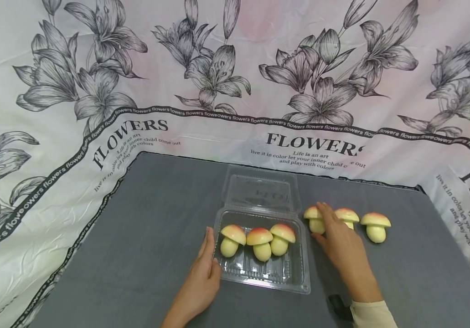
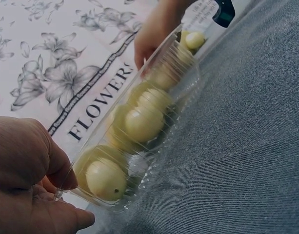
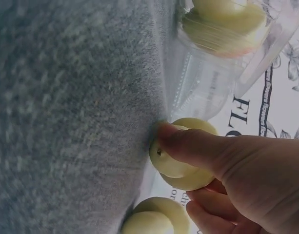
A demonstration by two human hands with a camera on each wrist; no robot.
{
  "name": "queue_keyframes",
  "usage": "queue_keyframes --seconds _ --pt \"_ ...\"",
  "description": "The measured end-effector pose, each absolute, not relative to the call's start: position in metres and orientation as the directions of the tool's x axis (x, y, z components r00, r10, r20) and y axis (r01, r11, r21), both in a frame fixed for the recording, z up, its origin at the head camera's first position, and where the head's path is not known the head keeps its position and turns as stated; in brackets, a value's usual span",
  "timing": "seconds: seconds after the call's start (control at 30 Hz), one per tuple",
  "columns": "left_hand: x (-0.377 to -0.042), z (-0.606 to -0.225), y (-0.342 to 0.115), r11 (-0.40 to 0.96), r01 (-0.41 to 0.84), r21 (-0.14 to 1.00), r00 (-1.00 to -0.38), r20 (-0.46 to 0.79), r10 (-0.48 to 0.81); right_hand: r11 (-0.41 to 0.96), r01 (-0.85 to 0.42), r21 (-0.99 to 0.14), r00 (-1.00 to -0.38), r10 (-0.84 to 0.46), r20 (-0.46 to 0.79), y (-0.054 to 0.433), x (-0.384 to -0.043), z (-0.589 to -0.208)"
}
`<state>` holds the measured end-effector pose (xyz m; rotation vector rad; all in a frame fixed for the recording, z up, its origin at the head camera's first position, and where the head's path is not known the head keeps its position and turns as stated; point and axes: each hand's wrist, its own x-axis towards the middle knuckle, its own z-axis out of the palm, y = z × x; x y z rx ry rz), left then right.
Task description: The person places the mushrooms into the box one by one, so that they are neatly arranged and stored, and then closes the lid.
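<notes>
A clear plastic container (image 1: 265, 283) lies on the table with its hinged lid (image 1: 261, 187) folded back. Inside are three mushrooms (image 1: 259, 238) with yellow-red caps and pale stems, two of them side by side at the right. My left hand (image 1: 199, 282) grips the container's left edge, thumb and fingers around the rim in the left wrist view. Right of the container, my right hand (image 1: 343, 246) pinches the nearest loose mushroom (image 3: 181, 168) between thumb and fingers. Another mushroom (image 1: 347, 216) is partly hidden behind that hand.
A further mushroom (image 1: 376, 226) stands at the far right of the row. The grey tabletop (image 1: 148, 218) meets a white flower-printed cloth (image 1: 218, 132) at the back and sides. A dark strap (image 1: 339, 307) sits by the right sleeve.
</notes>
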<state>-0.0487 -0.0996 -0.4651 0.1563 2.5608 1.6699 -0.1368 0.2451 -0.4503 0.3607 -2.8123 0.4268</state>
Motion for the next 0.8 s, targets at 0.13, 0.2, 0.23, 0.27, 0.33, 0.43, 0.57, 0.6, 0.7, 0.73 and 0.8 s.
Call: queue_keyframes --seconds 0.13,0.2,0.23,0.27,0.33,0.43,0.57,0.6,0.7,0.73,0.8 --pt "-0.048 -0.464 -0.1 0.411 0.042 0.911 -0.99 -0.016 0.138 0.926 -0.287 -0.245 -0.914 -0.188 0.359 0.243 -0.132 -0.442" --pt "-0.048 -0.464 -0.1 0.408 0.045 0.912 -0.989 -0.016 0.145 0.926 -0.294 -0.238 -0.898 -0.182 0.401 0.241 -0.13 -0.435" --pt "-0.048 -0.463 -0.1 0.406 0.047 0.913 -0.989 -0.014 0.146 0.925 -0.301 -0.231 -0.888 -0.183 0.422 0.239 -0.128 -0.431" --pt "-0.048 -0.463 -0.1 0.407 0.051 0.912 -0.99 -0.009 0.144 0.925 -0.307 -0.225 -0.879 -0.184 0.44 0.237 -0.127 -0.427" --pt "-0.048 -0.463 -0.101 0.401 0.052 0.915 -0.99 -0.007 0.143 0.922 -0.32 -0.216 -0.863 -0.19 0.468 0.232 -0.122 -0.419" --pt "-0.047 -0.463 -0.101 0.405 0.05 0.913 -0.991 -0.006 0.136 0.916 -0.33 -0.227 -0.86 -0.193 0.472 0.225 -0.114 -0.408" --pt "-0.047 -0.463 -0.1 0.399 0.051 0.916 -0.991 -0.002 0.133 0.895 -0.362 -0.261 -0.858 -0.21 0.469 0.213 -0.105 -0.395" --pt "-0.047 -0.464 -0.1 0.396 0.052 0.917 -0.991 0.0 0.132 0.889 -0.37 -0.27 -0.857 -0.214 0.469 0.209 -0.103 -0.392" --pt "-0.047 -0.464 -0.1 0.392 0.059 0.918 -0.991 0.007 0.132 0.873 -0.392 -0.29 -0.857 -0.232 0.46 0.2 -0.097 -0.388" --pt "-0.047 -0.464 -0.1 0.393 0.058 0.918 -0.991 0.005 0.133 0.87 -0.398 -0.292 -0.858 -0.24 0.455 0.197 -0.095 -0.388" --pt "-0.047 -0.464 -0.1 0.392 0.051 0.919 -0.991 -0.003 0.136 0.861 -0.423 -0.283 -0.848 -0.266 0.458 0.193 -0.092 -0.389"
